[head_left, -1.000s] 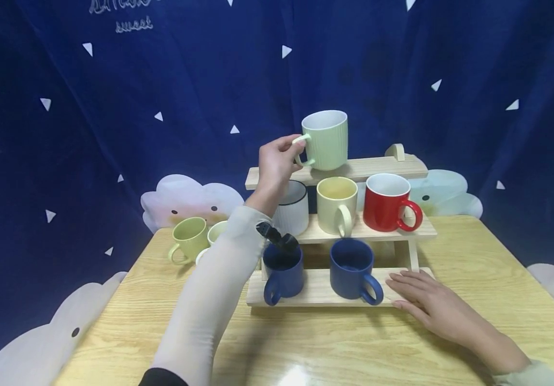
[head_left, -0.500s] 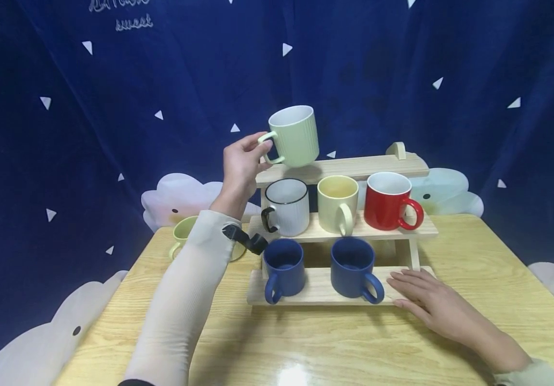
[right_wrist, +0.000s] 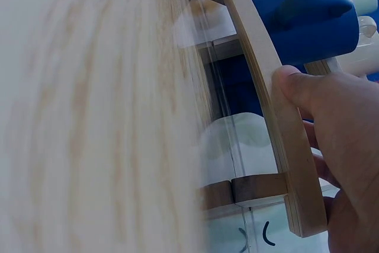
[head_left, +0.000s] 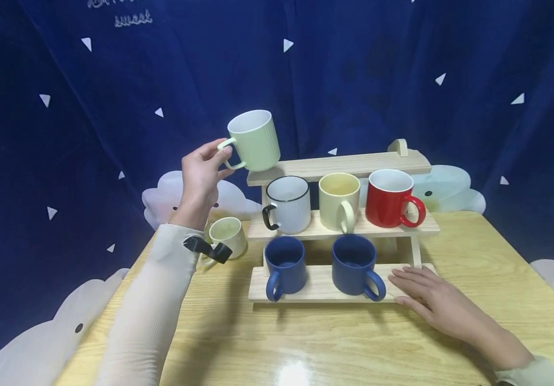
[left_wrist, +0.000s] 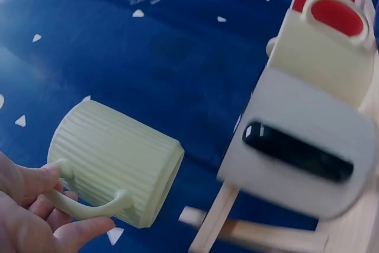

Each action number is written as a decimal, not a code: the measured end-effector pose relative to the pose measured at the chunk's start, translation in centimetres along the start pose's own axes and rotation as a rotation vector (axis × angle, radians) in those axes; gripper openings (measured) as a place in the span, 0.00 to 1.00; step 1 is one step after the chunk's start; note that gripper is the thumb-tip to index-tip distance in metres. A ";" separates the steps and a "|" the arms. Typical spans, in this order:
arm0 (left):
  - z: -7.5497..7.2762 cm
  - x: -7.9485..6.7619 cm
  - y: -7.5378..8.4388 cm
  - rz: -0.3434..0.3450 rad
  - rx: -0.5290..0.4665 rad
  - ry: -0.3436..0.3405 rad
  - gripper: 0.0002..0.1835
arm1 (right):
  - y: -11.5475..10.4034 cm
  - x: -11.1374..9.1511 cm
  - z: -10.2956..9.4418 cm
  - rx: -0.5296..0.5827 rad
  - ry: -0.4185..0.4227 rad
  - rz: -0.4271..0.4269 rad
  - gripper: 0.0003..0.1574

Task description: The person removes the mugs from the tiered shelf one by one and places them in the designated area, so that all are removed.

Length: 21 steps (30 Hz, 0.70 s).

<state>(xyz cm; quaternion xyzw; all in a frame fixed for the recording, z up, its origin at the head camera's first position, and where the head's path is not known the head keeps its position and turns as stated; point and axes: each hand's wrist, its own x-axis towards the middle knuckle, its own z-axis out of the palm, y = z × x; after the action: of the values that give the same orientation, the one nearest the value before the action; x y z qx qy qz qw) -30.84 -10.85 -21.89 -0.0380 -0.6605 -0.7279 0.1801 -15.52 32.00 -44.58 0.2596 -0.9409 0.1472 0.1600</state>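
My left hand (head_left: pixel 202 174) pinches the handle of a pale green ribbed mug (head_left: pixel 259 143). This mug is raised near the left end of the top shelf (head_left: pixel 339 165); the left wrist view shows the thumb and fingers on its handle. On the wooden rack's bottom shelf (head_left: pixel 319 279) lies my right hand (head_left: pixel 433 300), fingers extended over the right end and thumb at the front edge. A blue mug (head_left: pixel 354 265) is close to those fingers, with another blue mug (head_left: pixel 286 266) to its left.
The middle shelf bears a white mug with a black rim (head_left: pixel 288 206), a cream mug (head_left: pixel 338 201) and a red mug (head_left: pixel 389 199). On the table (head_left: pixel 257 332), a pale mug (head_left: pixel 228 237) stands left of the rack, partly behind my left forearm. A blue curtain (head_left: pixel 209 64) hangs behind.
My left hand has carried the pale green mug leftward along the top shelf, uncovering the white mug with the black rim. My right hand has stayed in place.
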 end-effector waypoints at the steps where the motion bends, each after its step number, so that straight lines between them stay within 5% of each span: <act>1: -0.5 0.0 0.0 0.000 -0.003 0.006 0.15 | 0.0 0.0 0.0 -0.001 0.001 -0.001 0.28; 21: -9.5 -1.4 -0.5 0.002 -0.132 0.134 0.13 | -0.2 0.1 -0.2 -0.012 0.002 0.007 0.27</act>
<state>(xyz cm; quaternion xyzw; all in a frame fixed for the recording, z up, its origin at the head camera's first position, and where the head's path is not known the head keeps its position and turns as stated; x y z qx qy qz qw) -27.92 -19.75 -23.97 -0.0015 -0.5973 -0.7707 0.2217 -15.42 31.84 -44.33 0.2549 -0.9426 0.1423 0.1621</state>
